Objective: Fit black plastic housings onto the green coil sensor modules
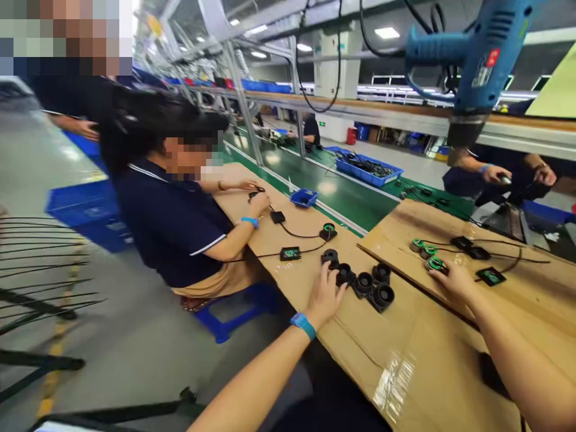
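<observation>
My left hand point(324, 295) reaches over the cardboard-covered bench with its fingers apart. Its fingertips touch or nearly touch a black round housing point(330, 256) at the end of a small cluster. Close to the thumb lie more black cup-shaped housings, among them one housing point(384, 295) at the cluster's near side. On the right-hand board, my right hand point(455, 281) has its fingertips closed on a round part with a green circuit board point(435, 264). Two similar green-topped round parts point(423, 246) sit just beyond it.
Cabled black boxes with green boards point(491, 276) lie on the right; another box point(290, 254) lies left. A blue power driver point(483, 66) hangs overhead. A co-worker point(171, 192) sits at left, handling a small part. Blue trays point(366, 171) stand along the green conveyor point(324, 186).
</observation>
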The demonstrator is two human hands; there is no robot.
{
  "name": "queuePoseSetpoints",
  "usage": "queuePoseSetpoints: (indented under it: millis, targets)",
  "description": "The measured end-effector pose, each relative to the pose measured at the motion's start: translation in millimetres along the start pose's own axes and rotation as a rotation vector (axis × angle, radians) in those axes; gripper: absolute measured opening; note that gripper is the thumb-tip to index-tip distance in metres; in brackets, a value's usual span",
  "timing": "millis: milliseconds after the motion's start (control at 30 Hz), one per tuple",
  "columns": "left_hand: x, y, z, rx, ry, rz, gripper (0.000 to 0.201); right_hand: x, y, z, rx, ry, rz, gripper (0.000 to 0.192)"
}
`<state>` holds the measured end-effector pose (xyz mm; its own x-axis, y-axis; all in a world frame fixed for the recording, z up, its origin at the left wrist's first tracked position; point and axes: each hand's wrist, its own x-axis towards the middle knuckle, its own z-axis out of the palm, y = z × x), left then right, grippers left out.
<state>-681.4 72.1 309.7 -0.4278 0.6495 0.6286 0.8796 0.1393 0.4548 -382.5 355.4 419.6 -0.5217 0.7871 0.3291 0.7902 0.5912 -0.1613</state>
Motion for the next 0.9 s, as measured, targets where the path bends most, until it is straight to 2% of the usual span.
queuePoseSetpoints:
  millis: [33, 100, 167, 233, 367, 433, 500, 567, 633, 733, 767, 833, 900]
  targets:
    - [0, -2, 2.1, -0.018, 0.013, 0.017, 0.038, -9, 8, 1, -0.019, -0.061, 0.037, 0.042]
    - [-4, -6, 3.3, -0.046, 0.028, 0.042, 0.043, -18, 4, 1, -0.049, -0.137, 0.077, 0.047]
    - [-7, -7, 2.1, -0.057, 0.024, 0.059, 0.048, -28, -14, -6, -0.046, -0.153, 0.070, 0.050]
    - [-7, -8, 0.7, -0.067, 0.008, 0.056, 0.053, -50, -35, -19, 0.019, -0.192, 0.026, 0.050]
    - [-3, -12, 1.9, -0.163, -0.014, 0.008, 0.053, -126, -72, -36, 0.209, -0.356, -0.045, 0.045]
    - [1, -14, 4.6, -0.253, -0.031, -0.004, 0.054, -164, -88, -31, 0.267, -0.448, -0.036, 0.036]
    - [5, -16, 8.4, -0.363, -0.064, -0.032, 0.060, -193, -101, -19, 0.325, -0.486, -0.015, 0.028]
    - [10, -19, 12.2, -0.471, -0.107, -0.084, 0.068, -211, -109, -5, 0.363, -0.450, -0.010, 0.026]
    - [12, -21, 13.5, -0.547, -0.128, -0.147, 0.075, -219, -111, 5, 0.368, -0.378, -0.013, 0.036]
    - [4, -18, 2.5, -0.521, -0.051, -0.242, 0.080, -224, -107, 9, 0.390, -0.273, -0.044, 0.063]
    - [-2, -14, -5.1, -0.470, -0.009, -0.245, 0.078, -225, -106, 9, 0.417, -0.245, -0.075, 0.066]
    - [-21, 2, -21.8, -0.372, 0.013, -0.164, 0.069, -225, -105, 10, 0.469, -0.214, -0.141, 0.064]
    - [-40, 26, -33.3, -0.352, -0.088, -0.009, 0.057, -225, -106, 14, 0.498, -0.205, -0.159, 0.064]
